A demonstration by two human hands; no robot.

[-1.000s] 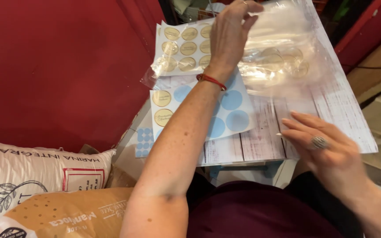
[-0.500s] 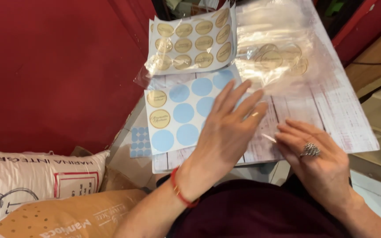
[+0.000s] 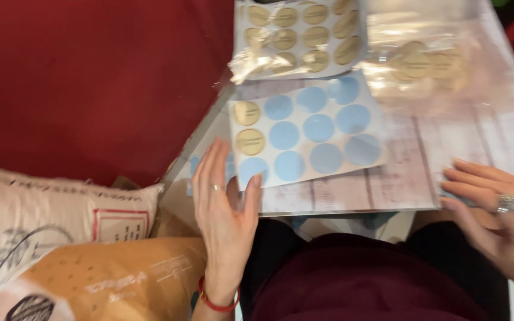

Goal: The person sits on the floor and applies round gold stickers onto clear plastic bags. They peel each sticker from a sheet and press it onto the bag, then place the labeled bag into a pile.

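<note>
My left hand (image 3: 226, 208) lies open at the near left corner of a sticker sheet (image 3: 307, 134), its thumb touching the sheet's edge. That sheet shows mostly blue backing circles and two gold round stickers (image 3: 248, 126) at its left. My right hand (image 3: 495, 211), wearing a ring, rests with fingers spread on the table's near right edge, holding nothing I can see. Farther back lies a full sheet of gold stickers in clear wrap (image 3: 298, 32). A clear plastic bag with gold stickers (image 3: 429, 59) lies to its right.
The whitewashed wood-look table (image 3: 406, 172) ends just before my lap in dark red cloth (image 3: 358, 279). A red wall or panel (image 3: 90, 83) fills the left. Sacks, one white printed (image 3: 49, 208) and one tan (image 3: 114, 279), lie at the lower left.
My left hand drew back from the far sticker sheets to the near left corner of the blue sheet. My right hand slid right along the table edge. The view shifted closer.
</note>
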